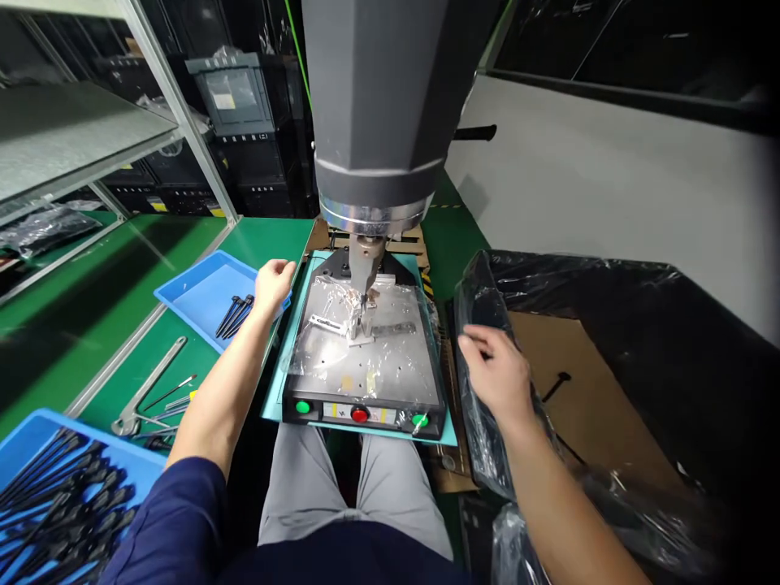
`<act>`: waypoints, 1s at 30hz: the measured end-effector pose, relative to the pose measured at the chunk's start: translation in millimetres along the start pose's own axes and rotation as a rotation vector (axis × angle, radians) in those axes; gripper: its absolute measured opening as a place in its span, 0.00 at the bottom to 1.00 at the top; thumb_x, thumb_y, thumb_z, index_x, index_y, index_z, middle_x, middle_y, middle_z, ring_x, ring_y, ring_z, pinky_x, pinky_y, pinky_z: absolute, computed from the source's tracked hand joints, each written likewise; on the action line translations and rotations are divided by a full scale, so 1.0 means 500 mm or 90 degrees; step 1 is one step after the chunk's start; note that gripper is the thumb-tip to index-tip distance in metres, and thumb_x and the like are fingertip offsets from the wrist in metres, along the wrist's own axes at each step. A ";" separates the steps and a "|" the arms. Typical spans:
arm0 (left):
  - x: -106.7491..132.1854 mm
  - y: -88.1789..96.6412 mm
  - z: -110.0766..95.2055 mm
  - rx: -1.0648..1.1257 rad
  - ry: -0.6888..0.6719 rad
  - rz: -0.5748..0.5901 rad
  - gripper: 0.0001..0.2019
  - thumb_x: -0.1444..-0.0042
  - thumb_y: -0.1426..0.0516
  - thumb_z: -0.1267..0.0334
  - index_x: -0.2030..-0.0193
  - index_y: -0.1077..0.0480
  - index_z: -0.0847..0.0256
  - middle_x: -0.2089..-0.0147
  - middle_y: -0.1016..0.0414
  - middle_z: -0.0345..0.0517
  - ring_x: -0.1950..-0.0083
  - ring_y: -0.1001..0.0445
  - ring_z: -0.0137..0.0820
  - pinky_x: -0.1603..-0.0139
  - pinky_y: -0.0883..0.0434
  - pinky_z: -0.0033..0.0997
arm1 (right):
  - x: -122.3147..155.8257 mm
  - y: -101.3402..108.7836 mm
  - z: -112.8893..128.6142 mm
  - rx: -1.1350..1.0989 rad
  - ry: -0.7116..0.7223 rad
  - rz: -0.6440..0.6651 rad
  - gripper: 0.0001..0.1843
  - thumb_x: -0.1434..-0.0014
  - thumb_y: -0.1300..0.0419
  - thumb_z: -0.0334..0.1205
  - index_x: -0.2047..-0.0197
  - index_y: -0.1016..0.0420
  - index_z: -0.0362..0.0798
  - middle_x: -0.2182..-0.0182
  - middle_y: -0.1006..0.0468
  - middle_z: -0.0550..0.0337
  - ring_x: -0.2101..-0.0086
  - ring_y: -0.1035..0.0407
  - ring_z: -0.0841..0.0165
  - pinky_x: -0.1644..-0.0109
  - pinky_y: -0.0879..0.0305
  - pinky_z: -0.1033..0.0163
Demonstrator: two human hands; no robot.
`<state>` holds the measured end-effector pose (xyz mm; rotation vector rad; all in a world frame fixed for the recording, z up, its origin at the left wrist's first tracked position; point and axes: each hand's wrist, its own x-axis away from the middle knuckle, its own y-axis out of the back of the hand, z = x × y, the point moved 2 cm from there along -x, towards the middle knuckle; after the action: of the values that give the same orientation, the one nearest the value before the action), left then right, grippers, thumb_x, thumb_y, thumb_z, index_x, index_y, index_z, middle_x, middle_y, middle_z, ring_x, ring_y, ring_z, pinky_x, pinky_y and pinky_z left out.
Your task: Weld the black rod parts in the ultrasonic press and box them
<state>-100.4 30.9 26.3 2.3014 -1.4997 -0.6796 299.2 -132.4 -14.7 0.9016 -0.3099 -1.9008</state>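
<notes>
**Hands apart at a press, left at small tray, right at lined box**

Left hand (272, 284): fingers curled, knuckles up, resting on the near right corner of the small blue tray (198, 294). Palm is hidden, so I cannot tell whether it grips anything.

Right hand (496, 374): fingers loosely bent and open, back of the hand facing the camera, lying against the rim of the black bag (609, 280). No clear pinch on the bag.

Black rods (235, 315): thin, dark, each with a thicker end. A small bunch lies slanted in the small blue tray, just left of the left hand and not touching it.

The black bag lines a cardboard box (585, 390) to the right of the press. One black piece (557, 382) lies on the box's brown floor.

The big blue tray (36, 426) at lower left is heaped with many more of the same rods.

Between the hands sits the press base (366, 366), covered in clear film, with green, red and green buttons along its front. The grey press head (378, 106) hangs above it, with its tip low over a small metal fixture.

A wrench (149, 383) and a few thin tools lie on the green table between the two trays.
</notes>
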 end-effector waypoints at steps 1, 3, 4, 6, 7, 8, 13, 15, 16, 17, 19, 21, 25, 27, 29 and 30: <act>0.043 0.026 0.020 0.018 -0.043 -0.055 0.16 0.44 0.42 0.54 0.56 0.27 0.64 0.56 0.21 0.50 0.55 0.24 0.34 0.52 0.29 0.32 | 0.058 0.003 -0.022 -0.023 -0.035 0.006 0.19 0.36 0.44 0.52 0.51 0.25 0.49 0.55 0.22 0.49 0.60 0.25 0.59 0.54 0.28 0.52; 0.152 0.068 0.076 0.047 -0.065 -0.133 0.18 0.42 0.44 0.54 0.51 0.29 0.63 0.54 0.22 0.49 0.54 0.24 0.32 0.49 0.28 0.33 | 0.172 -0.008 -0.068 -0.050 -0.107 0.033 0.20 0.37 0.44 0.53 0.51 0.26 0.47 0.56 0.22 0.48 0.59 0.25 0.59 0.55 0.27 0.53; 0.214 0.081 0.110 0.041 -0.055 -0.157 0.18 0.42 0.44 0.53 0.51 0.29 0.63 0.53 0.23 0.49 0.53 0.24 0.32 0.48 0.28 0.33 | 0.223 -0.020 -0.091 -0.051 -0.146 0.051 0.22 0.38 0.44 0.54 0.50 0.27 0.47 0.55 0.23 0.47 0.59 0.26 0.59 0.56 0.26 0.52; 0.335 0.092 0.183 0.007 0.007 -0.170 0.17 0.41 0.45 0.53 0.53 0.29 0.63 0.54 0.23 0.49 0.53 0.24 0.33 0.47 0.28 0.35 | 0.307 -0.047 -0.130 -0.024 -0.219 0.080 0.27 0.40 0.44 0.58 0.48 0.29 0.45 0.54 0.24 0.44 0.58 0.26 0.56 0.58 0.26 0.50; 0.389 0.090 0.219 -0.013 0.051 -0.162 0.16 0.41 0.45 0.54 0.52 0.29 0.63 0.53 0.24 0.50 0.52 0.24 0.34 0.46 0.28 0.35 | 0.337 -0.061 -0.145 -0.006 -0.247 0.086 0.31 0.42 0.44 0.60 0.46 0.30 0.44 0.53 0.26 0.41 0.57 0.27 0.54 0.58 0.25 0.49; 0.435 0.083 0.252 -0.031 0.098 -0.145 0.17 0.42 0.45 0.55 0.50 0.30 0.63 0.51 0.25 0.51 0.50 0.25 0.35 0.45 0.28 0.36 | 0.358 -0.073 -0.156 0.010 -0.265 0.088 0.34 0.44 0.44 0.62 0.45 0.32 0.43 0.51 0.28 0.39 0.55 0.27 0.53 0.58 0.25 0.48; 0.542 0.017 0.342 -0.067 0.165 -0.007 0.31 0.51 0.36 0.54 0.41 0.34 0.61 0.40 0.32 0.57 0.39 0.31 0.43 0.40 0.31 0.40 | 0.380 -0.120 -0.173 0.033 -0.260 0.095 0.44 0.47 0.44 0.67 0.39 0.38 0.42 0.48 0.32 0.37 0.49 0.32 0.50 0.56 0.27 0.48; 0.541 0.002 0.349 -0.055 0.160 0.022 0.31 0.52 0.35 0.53 0.42 0.33 0.61 0.42 0.30 0.56 0.41 0.29 0.43 0.40 0.32 0.41 | 0.374 -0.131 -0.174 0.052 -0.243 0.085 0.44 0.46 0.45 0.69 0.41 0.36 0.42 0.52 0.30 0.39 0.51 0.32 0.49 0.52 0.29 0.46; 0.538 0.000 0.350 -0.051 0.159 0.024 0.30 0.52 0.35 0.53 0.43 0.33 0.61 0.44 0.29 0.55 0.42 0.28 0.43 0.40 0.31 0.41 | 0.372 -0.136 -0.176 0.062 -0.233 0.076 0.43 0.47 0.46 0.71 0.42 0.35 0.42 0.54 0.29 0.39 0.53 0.31 0.49 0.51 0.31 0.45; 0.535 0.000 0.350 -0.051 0.158 0.021 0.29 0.51 0.36 0.53 0.44 0.32 0.60 0.45 0.28 0.54 0.43 0.27 0.43 0.41 0.31 0.41 | 0.369 -0.140 -0.178 0.071 -0.224 0.066 0.44 0.47 0.47 0.72 0.44 0.33 0.41 0.56 0.28 0.40 0.54 0.31 0.49 0.49 0.33 0.44; 0.530 0.003 0.352 -0.055 0.153 0.016 0.27 0.51 0.36 0.52 0.45 0.32 0.59 0.46 0.27 0.53 0.45 0.27 0.43 0.42 0.31 0.41 | 0.363 -0.146 -0.186 0.079 -0.214 0.051 0.43 0.48 0.48 0.74 0.47 0.32 0.42 0.59 0.27 0.40 0.56 0.30 0.48 0.49 0.34 0.43; 0.528 0.005 0.355 -0.058 0.146 0.016 0.27 0.51 0.37 0.51 0.46 0.32 0.59 0.47 0.27 0.52 0.45 0.27 0.43 0.43 0.30 0.42 | 0.358 -0.151 -0.195 0.076 -0.217 0.049 0.43 0.49 0.49 0.76 0.50 0.31 0.44 0.60 0.27 0.41 0.58 0.30 0.48 0.50 0.34 0.43; 0.527 0.005 0.363 -0.074 0.139 0.023 0.28 0.50 0.38 0.48 0.45 0.33 0.59 0.48 0.28 0.53 0.46 0.27 0.45 0.43 0.30 0.45 | 0.348 -0.155 -0.206 0.073 -0.236 0.063 0.42 0.50 0.48 0.76 0.51 0.32 0.44 0.60 0.27 0.41 0.58 0.30 0.47 0.51 0.33 0.43; 0.526 0.004 0.366 -0.074 0.133 0.033 0.28 0.50 0.39 0.47 0.45 0.33 0.58 0.47 0.29 0.53 0.45 0.27 0.45 0.43 0.30 0.45 | 0.348 -0.153 -0.207 0.068 -0.236 0.076 0.41 0.50 0.47 0.74 0.50 0.32 0.44 0.58 0.27 0.40 0.57 0.30 0.46 0.51 0.33 0.42; 0.527 0.003 0.368 -0.067 0.126 0.040 0.28 0.49 0.39 0.47 0.44 0.33 0.57 0.47 0.29 0.52 0.44 0.27 0.46 0.42 0.30 0.45 | 0.353 -0.148 -0.208 0.045 -0.229 0.093 0.40 0.49 0.46 0.71 0.48 0.33 0.44 0.56 0.28 0.40 0.55 0.30 0.47 0.50 0.32 0.43; 0.528 0.003 0.370 -0.061 0.121 0.040 0.28 0.50 0.39 0.47 0.44 0.33 0.56 0.47 0.28 0.52 0.44 0.27 0.46 0.42 0.30 0.45 | 0.357 -0.146 -0.208 0.028 -0.228 0.103 0.39 0.48 0.45 0.69 0.47 0.33 0.44 0.54 0.29 0.40 0.54 0.30 0.48 0.50 0.31 0.44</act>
<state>-112.7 -211.5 -185.7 2.1706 -1.4154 -0.4892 278.6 -231.9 -208.7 0.5424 -0.6223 -1.9031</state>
